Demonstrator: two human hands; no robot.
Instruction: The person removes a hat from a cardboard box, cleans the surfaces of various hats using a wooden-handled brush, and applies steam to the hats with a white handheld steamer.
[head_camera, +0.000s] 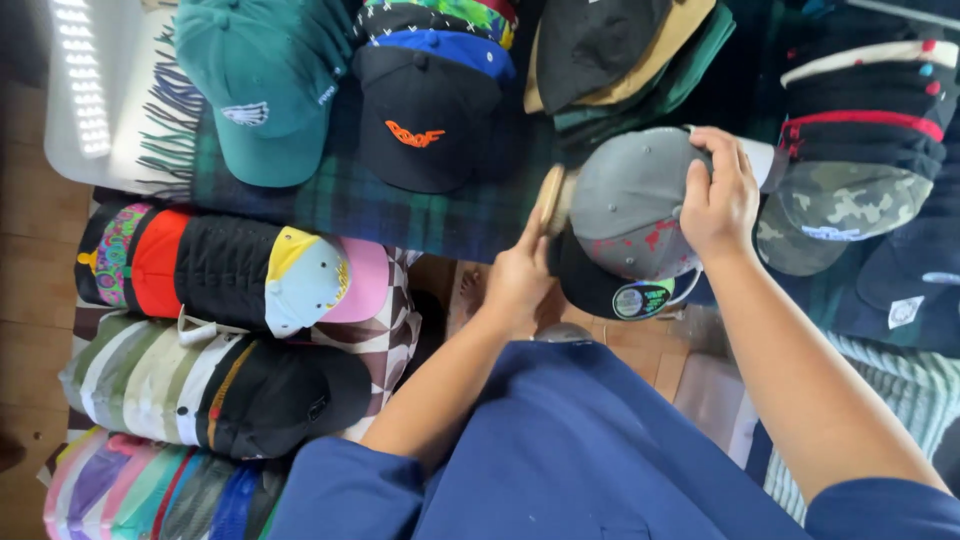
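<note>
A grey cap (625, 205) with red marks, a black brim and a round sticker sits at the middle right, above a dark plaid blanket (400, 205). My right hand (718, 195) grips the cap's crown from the right side. My left hand (518, 275) holds a small wooden brush (551, 198) pressed against the cap's left side.
A teal cap (262, 85) and a black cap with an orange mark (425, 115) lie on the blanket. Stacks of caps fill the top and right, with a camouflage cap (850, 200) among them. Rows of nested caps (215, 270) lie at the left on a wooden floor.
</note>
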